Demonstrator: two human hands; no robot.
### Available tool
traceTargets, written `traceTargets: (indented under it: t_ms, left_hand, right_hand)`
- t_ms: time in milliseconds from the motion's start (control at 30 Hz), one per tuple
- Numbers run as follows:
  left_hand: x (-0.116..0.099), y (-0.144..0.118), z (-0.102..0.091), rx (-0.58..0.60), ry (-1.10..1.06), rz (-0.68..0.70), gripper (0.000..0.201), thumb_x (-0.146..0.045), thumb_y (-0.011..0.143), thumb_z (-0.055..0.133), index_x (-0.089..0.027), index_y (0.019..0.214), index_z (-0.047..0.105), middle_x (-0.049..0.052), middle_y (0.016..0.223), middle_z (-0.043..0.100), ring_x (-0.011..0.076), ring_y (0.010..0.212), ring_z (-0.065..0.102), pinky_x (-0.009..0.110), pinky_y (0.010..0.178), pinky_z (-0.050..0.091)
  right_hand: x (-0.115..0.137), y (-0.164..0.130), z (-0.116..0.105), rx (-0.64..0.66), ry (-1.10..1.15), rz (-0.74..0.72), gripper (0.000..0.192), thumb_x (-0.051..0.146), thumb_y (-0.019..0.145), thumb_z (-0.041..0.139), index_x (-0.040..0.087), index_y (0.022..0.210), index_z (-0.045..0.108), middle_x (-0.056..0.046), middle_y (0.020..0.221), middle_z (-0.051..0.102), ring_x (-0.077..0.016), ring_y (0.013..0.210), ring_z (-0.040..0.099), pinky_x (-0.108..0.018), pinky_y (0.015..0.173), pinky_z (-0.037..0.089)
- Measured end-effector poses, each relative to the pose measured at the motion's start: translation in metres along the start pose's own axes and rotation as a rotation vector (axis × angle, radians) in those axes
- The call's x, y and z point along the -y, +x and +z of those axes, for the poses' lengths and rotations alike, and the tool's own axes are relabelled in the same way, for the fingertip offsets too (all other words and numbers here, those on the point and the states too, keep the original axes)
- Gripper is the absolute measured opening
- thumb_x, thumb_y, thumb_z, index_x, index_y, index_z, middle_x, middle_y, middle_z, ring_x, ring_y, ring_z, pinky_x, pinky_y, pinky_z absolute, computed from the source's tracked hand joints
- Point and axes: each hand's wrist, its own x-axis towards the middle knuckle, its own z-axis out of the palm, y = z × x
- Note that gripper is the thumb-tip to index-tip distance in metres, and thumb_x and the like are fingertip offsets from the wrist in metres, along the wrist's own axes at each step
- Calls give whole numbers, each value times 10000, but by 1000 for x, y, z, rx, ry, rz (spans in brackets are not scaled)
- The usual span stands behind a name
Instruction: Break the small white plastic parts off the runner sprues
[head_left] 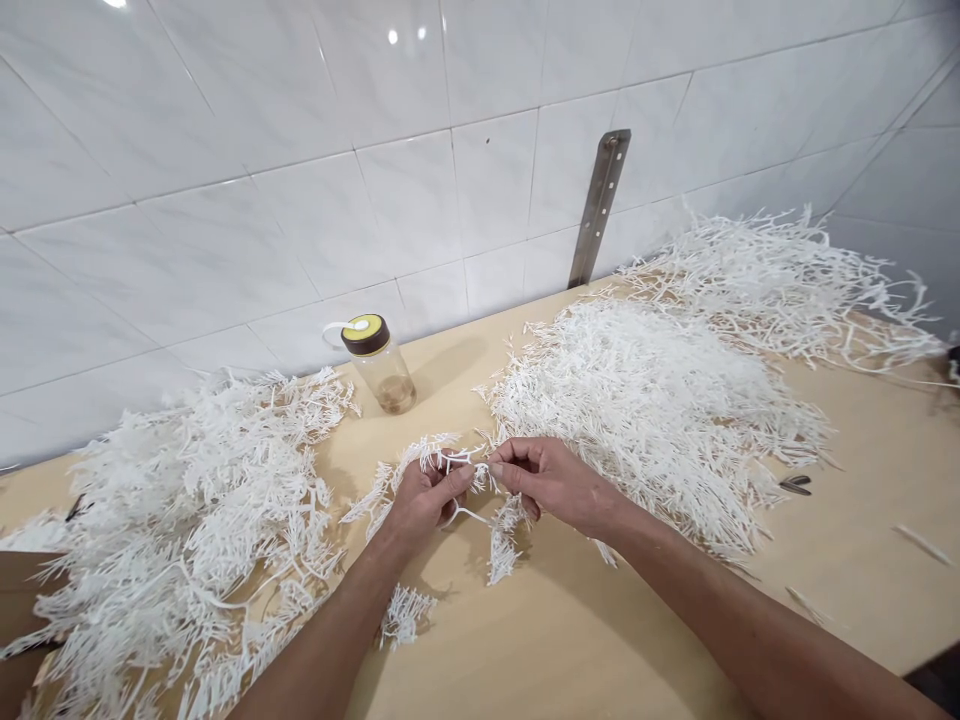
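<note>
A white branched plastic sprig [466, 468] is pinched between both hands above the wooden tabletop [570, 640]. My left hand [424, 500] grips its left part, with frond-like tips fanning out to the left. My right hand [544, 478] holds its right end, fingers curled tight. More fronds of the sprig [501, 545] hang below the hands and touch the table. A small loose sprig [405, 615] lies beside my left forearm.
A large heap of white plastic sprigs [187, 520] covers the table's left side, and another heap [660, 400] spreads right. A clear bottle with a brown lid [379, 362] stands by the tiled wall. A metal bracket [598, 205] is fixed to the wall.
</note>
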Motion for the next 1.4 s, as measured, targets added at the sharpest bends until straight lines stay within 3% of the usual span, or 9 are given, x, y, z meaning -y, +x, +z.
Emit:
traceTargets:
  t_ms: [300, 500, 800, 1067, 1400]
  left_hand:
    - [-2, 1, -1, -28, 90, -19, 507, -555, 697, 770, -160, 552, 488, -55, 433, 395, 40, 374, 296, 216, 391, 176]
    - [-4, 1, 0, -9, 55, -49, 446, -536, 652, 809, -158, 698, 576, -65, 475, 429, 44, 382, 321, 202, 386, 191]
    - [-10, 0, 2, -27, 134, -51, 509, -565, 669, 780, -160, 553, 495, -60, 451, 367, 49, 398, 303, 214, 391, 193]
    - [-4, 1, -2, -1, 187, -10, 427, -548, 760, 716, -142, 691, 605, -63, 504, 363, 56, 428, 328, 209, 417, 226]
    - [5, 4, -2, -46, 115, 11, 430, -550, 746, 733, -167, 710, 539, -75, 498, 382, 51, 401, 321, 204, 405, 216]
  right_hand:
    - [-5, 1, 3, -59, -102, -24, 187, 362, 923, 520, 191, 860, 567, 56, 642, 511, -79, 458, 483, -215, 442, 393]
    - [-3, 0, 7, -88, -149, -60, 138, 297, 903, 519, 185, 845, 574, 45, 663, 523, -82, 495, 475, -220, 477, 415]
    - [-9, -1, 9, -90, -243, -109, 147, 277, 916, 500, 189, 890, 613, 33, 674, 529, -93, 545, 480, -215, 488, 405]
    - [-4, 1, 7, -65, -118, -41, 148, 291, 913, 522, 177, 933, 615, 46, 648, 521, -84, 463, 494, -217, 437, 438]
    - [-2, 0, 6, -50, -151, -2, 148, 321, 871, 576, 182, 861, 625, 48, 648, 517, -87, 449, 510, -227, 435, 423]
